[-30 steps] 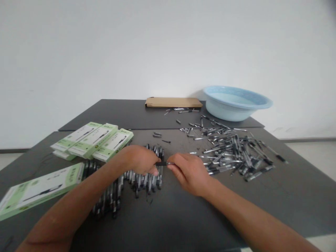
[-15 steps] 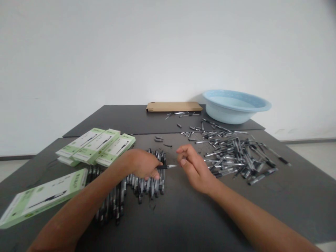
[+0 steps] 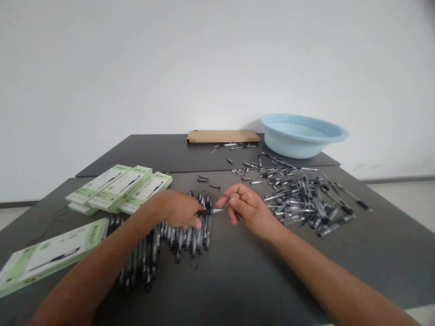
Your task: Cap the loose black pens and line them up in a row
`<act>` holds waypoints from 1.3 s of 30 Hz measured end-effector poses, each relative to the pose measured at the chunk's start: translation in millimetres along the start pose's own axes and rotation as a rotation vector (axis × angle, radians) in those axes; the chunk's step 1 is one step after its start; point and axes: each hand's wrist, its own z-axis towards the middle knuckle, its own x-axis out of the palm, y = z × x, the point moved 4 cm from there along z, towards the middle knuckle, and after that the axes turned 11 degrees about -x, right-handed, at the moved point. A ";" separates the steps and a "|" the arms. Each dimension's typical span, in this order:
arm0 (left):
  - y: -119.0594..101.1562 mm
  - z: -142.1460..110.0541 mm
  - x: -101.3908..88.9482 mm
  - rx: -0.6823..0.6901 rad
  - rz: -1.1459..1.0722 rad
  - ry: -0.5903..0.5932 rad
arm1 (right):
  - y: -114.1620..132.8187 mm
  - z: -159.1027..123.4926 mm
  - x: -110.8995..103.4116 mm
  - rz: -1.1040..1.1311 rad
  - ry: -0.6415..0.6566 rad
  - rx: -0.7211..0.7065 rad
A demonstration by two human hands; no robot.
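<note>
My left hand [image 3: 183,210] is closed around a pen [image 3: 210,211], whose pale conical tip points right, toward my other hand. Much of the pen's barrel is hidden by the fingers. Just right of that tip is my right hand [image 3: 246,206], thumb and forefinger pinched together; a tiny pale spot shows between them, too small to name. Below and beside my left hand lie rows of black-and-clear pens [image 3: 185,240], side by side, partly covered by my forearm. To the right of my right hand spreads a loose heap of pens and pen parts [image 3: 306,199].
Several green-and-white pen boxes [image 3: 118,188] lie at the left, with another box [image 3: 54,253] nearer me. A light blue basin [image 3: 302,138] and a flat brown cardboard piece [image 3: 222,136] are at the back. Small black parts [image 3: 203,179] lie mid-table.
The fingers of my right hand have shifted, and the hand is now slightly closer to the pen tip. My left hand still holds the pen. The whole view has shifted a little.
</note>
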 end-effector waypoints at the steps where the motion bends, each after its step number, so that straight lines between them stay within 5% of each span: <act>1: -0.1 -0.2 -0.2 -0.004 -0.006 0.008 | 1.1 -0.1 0.0 -0.007 0.000 -0.006; 10: -2.1 -1.1 -1.1 -0.029 -0.022 0.024 | -4.2 -1.6 -5.1 0.032 0.040 0.038; 21: 1.0 -0.7 -3.7 -0.033 -0.011 -0.003 | -1.6 3.6 -16.9 0.187 -0.192 0.084; 29: 1.7 1.8 -2.3 -0.040 -0.012 0.022 | -5.5 -0.9 -10.7 0.403 -0.076 0.223; 39: 9.1 4.3 0.1 -0.035 -0.094 0.020 | 3.6 -1.4 -7.3 0.088 -0.060 0.000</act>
